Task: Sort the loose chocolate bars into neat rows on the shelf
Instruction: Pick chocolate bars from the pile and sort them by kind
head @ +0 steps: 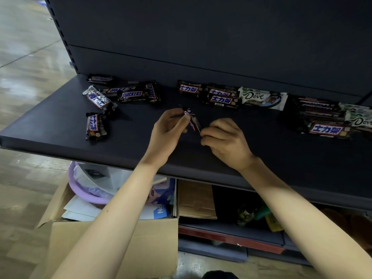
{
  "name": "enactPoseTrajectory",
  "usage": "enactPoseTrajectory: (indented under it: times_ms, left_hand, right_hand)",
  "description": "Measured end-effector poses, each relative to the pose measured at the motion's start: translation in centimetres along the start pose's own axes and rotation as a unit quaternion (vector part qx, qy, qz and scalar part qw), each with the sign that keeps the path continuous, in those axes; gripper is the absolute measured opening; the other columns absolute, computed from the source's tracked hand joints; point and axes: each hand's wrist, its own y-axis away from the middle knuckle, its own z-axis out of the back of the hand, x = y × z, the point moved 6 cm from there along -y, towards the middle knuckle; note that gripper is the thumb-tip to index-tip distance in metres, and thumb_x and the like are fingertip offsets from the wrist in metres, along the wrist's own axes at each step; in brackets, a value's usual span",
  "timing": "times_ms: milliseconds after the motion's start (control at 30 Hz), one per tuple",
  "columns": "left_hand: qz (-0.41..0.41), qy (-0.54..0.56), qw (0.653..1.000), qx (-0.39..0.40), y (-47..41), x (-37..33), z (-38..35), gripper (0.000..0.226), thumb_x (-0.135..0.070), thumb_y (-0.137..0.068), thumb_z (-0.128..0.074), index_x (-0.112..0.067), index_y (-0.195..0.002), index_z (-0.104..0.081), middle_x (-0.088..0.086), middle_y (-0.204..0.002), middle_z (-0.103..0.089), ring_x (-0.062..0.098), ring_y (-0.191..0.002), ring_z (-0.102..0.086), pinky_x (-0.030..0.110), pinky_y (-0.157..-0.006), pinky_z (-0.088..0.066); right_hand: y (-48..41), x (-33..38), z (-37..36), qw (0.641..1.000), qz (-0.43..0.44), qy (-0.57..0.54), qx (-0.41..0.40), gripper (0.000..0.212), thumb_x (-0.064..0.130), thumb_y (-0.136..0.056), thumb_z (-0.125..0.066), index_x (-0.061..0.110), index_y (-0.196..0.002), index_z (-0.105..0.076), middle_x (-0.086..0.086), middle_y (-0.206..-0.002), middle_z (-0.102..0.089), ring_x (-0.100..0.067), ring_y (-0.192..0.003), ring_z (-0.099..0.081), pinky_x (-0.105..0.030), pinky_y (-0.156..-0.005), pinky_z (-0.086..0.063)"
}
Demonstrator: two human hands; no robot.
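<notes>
Both hands hold one small Snickers bar [193, 121] above the middle of the dark shelf [60, 137]. My left hand [168, 130] pinches its far end, and my right hand [225, 141] pinches its near end. Several loose Snickers bars [131, 95] lie scattered at the shelf's left, one of them apart near the front [96, 125]. Three Snickers bars [220, 99] lie along the back, next to a white Dove bar [263, 98]. At the right edge sits a pile of Snickers bars [326, 129] with more Dove bars [359, 119].
The shelf's dark back panel [201, 37] rises behind the bars. Below the shelf stands an open cardboard box [112, 234] holding a purple basin [88, 196] and papers. A lower shelf [231, 236] carries a flattened carton and some bottles. Floor lies to the left.
</notes>
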Motion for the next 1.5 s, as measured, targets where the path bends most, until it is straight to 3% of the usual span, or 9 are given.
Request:
enactPoseTrajectory:
  times_ms: [467, 633, 733, 833, 967, 1133, 1333, 1400, 1500]
  left_hand:
    - [-0.042, -0.018, 0.998, 0.039, 0.3, -0.3, -0.4, 0.03, -0.014, -0.084, -0.065, -0.025, -0.109, -0.051, -0.008, -0.092, -0.065, 0.002, -0.08, -0.064, 0.019, -0.069, -0.051]
    - [-0.072, -0.018, 0.997, 0.018, 0.6, -0.7, 0.1, 0.042, 0.003, -0.081, -0.061, -0.031, -0.103, -0.051, -0.012, -0.096, -0.062, -0.002, -0.088, -0.061, 0.018, -0.08, -0.05]
    - [-0.089, -0.02, 0.996, 0.001, 0.6, -0.8, 0.3, 0.048, 0.008, -0.079, -0.06, -0.033, -0.101, -0.051, -0.012, -0.101, -0.062, -0.002, -0.093, -0.06, 0.018, -0.083, -0.049]
    - [-0.096, -0.025, 0.995, -0.005, 0.5, -0.8, 0.4, 0.047, 0.008, -0.078, -0.061, -0.031, -0.101, -0.051, -0.012, -0.098, -0.061, -0.003, -0.09, -0.059, 0.015, -0.079, -0.048]
    - [-0.088, -0.027, 0.996, 0.002, 0.4, -0.6, 0.3, 0.044, 0.005, -0.079, -0.062, -0.027, -0.105, -0.051, -0.011, -0.097, -0.061, -0.001, -0.09, -0.06, 0.018, -0.08, -0.05]
    - [-0.084, -0.02, 0.996, 0.015, 0.3, -0.4, 0.0, 0.04, 0.0, -0.079, -0.066, -0.025, -0.107, -0.052, -0.01, -0.096, -0.062, 0.0, -0.09, -0.061, 0.019, -0.08, -0.05]
    - [-0.043, 0.027, 0.999, -0.013, 0.1, -0.3, 0.8, 0.055, 0.005, -0.084, -0.055, -0.024, -0.127, -0.037, -0.007, -0.121, -0.049, 0.006, -0.104, -0.058, 0.013, -0.08, -0.048]
    - [-0.056, -0.089, 0.993, -0.049, -0.1, -0.4, 2.2, 0.049, -0.002, -0.086, -0.055, -0.02, -0.129, -0.04, -0.002, -0.127, -0.046, 0.01, -0.109, -0.054, 0.011, -0.079, -0.045]
    - [-0.126, -0.367, 0.92, -0.063, -0.4, -0.4, 3.6, 0.037, -0.011, -0.084, -0.058, -0.013, -0.121, -0.053, 0.006, -0.126, -0.051, 0.029, -0.118, -0.044, 0.032, -0.091, -0.039]
  right_hand:
    - [-0.2, 0.3, 0.0, 0.998, 0.026, 0.05, -0.008, 0.019, -0.004, -0.076, -0.066, 0.014, -0.069, -0.071, 0.0, -0.081, -0.071, -0.017, -0.084, -0.048, -0.031, -0.079, -0.04]
    - [-0.5, -2.7, 0.7, 0.967, -0.209, -0.148, -0.009, 0.029, 0.004, -0.079, -0.065, 0.008, -0.108, -0.066, -0.003, -0.107, -0.06, -0.015, -0.095, -0.056, -0.022, -0.087, -0.046]
    - [-0.4, -4.2, 0.6, 0.916, -0.345, -0.206, 0.001, 0.03, 0.004, -0.083, -0.063, 0.011, -0.112, -0.061, 0.014, -0.106, -0.05, -0.004, -0.082, -0.057, -0.017, -0.079, -0.049]
    - [-0.1, -4.3, -0.6, 0.885, -0.397, -0.238, 0.056, 0.033, 0.007, -0.084, -0.064, 0.017, -0.115, -0.059, 0.012, -0.107, -0.053, 0.0, -0.082, -0.059, -0.02, -0.078, -0.052]
    - [-0.6, -3.2, -1.3, 0.917, -0.329, -0.21, 0.078, 0.042, 0.016, -0.081, -0.07, 0.014, -0.121, -0.058, 0.001, -0.116, -0.053, -0.005, -0.093, -0.056, -0.009, -0.083, -0.045]
    - [-1.6, -2.4, -1.9, 0.977, -0.195, -0.041, 0.081, 0.048, 0.034, -0.078, -0.062, 0.009, -0.119, -0.061, -0.008, -0.112, -0.063, -0.029, -0.1, -0.058, -0.038, -0.086, -0.047]
    - [-2.9, -4.0, -2.2, 0.979, -0.195, 0.005, 0.057, 0.04, 0.031, -0.075, -0.065, 0.006, -0.105, -0.067, -0.01, -0.095, -0.068, -0.031, -0.086, -0.063, -0.042, -0.076, -0.05]
    - [-3.1, -5.5, -2.8, 0.97, -0.231, 0.019, 0.068, 0.04, 0.028, -0.072, -0.068, 0.005, -0.104, -0.068, -0.012, -0.096, -0.069, -0.034, -0.089, -0.063, -0.044, -0.078, -0.051]
    - [-3.6, -7.5, -4.1, 0.955, -0.271, 0.046, 0.11, 0.039, 0.025, -0.072, -0.071, 0.006, -0.105, -0.067, -0.013, -0.1, -0.068, -0.036, -0.095, -0.06, -0.044, -0.082, -0.046]
